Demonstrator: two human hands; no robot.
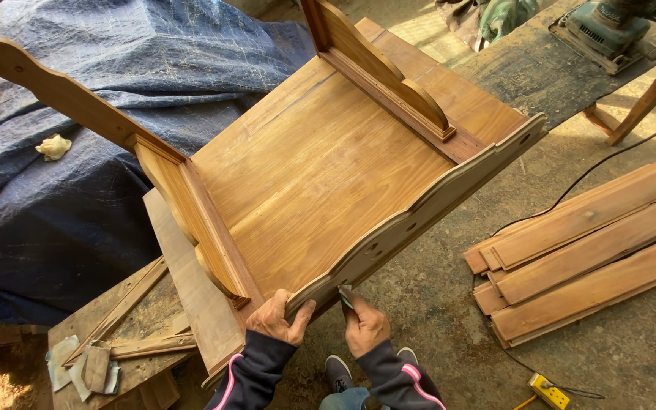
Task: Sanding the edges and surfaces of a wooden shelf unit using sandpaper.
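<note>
Workpiece: a wooden table lies tilted on its side, its underside panel facing up, resting on a low wooden surface and propped against a heap under a blue tarpaulin.
Scalloped rail: the table's shaped side rail runs from the far right corner down to the near edge, with small holes in its face.
Left hand: the left hand is closed over the near end of the scalloped rail, fingers wrapped on top, thumb on the face.
Right hand: the right hand pinches a small folded piece of sandpaper and presses it against the lower edge of the rail, just beside the left hand.
Legs: one shaped leg juts left over the tarpaulin; the other stands up at the far side.
On the surface: worn sandpaper scraps and thin wooden strips lie left of the hands.
On the tarpaulin: a crumpled pale rag.
Floor right: a stack of planks lies well apart from the table; a black cable runs past it, and a yellow socket block sits near the shoes.
Far bench: a green power sander rests at the top right.
</note>
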